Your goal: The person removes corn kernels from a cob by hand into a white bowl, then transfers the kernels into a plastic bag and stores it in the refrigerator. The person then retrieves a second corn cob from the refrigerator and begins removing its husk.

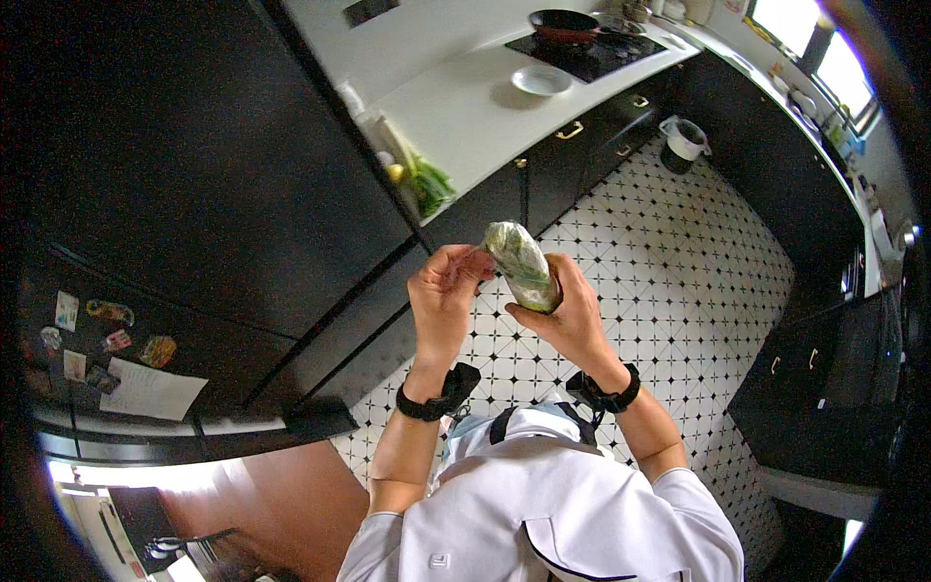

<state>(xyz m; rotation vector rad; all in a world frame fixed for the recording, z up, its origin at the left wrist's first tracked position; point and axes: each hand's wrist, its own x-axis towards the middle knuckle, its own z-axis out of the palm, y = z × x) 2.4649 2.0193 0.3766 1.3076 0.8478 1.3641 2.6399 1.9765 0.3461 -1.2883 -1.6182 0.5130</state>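
Note:
In front of my body, a green vegetable wrapped in clear plastic (518, 256) is held up at a tilt. My right hand (571, 305) grips its lower end, thumb on the near side. Close to its upper left side is my left hand (447, 284), with bent fingers pinching what looks like a loose edge of the clear plastic film. The vegetable's exact kind is hard to make out through the wrap. Both wrists carry black straps with a dark device.
A white counter (465, 109) bears leafy greens (429, 182), a white plate (542, 81) and a frying pan (564, 25) by a black cooktop (604, 54). Tall dark cabinetry (204, 160) stands at left. A lined bin (682, 145) sits on the patterned tile floor (654, 254).

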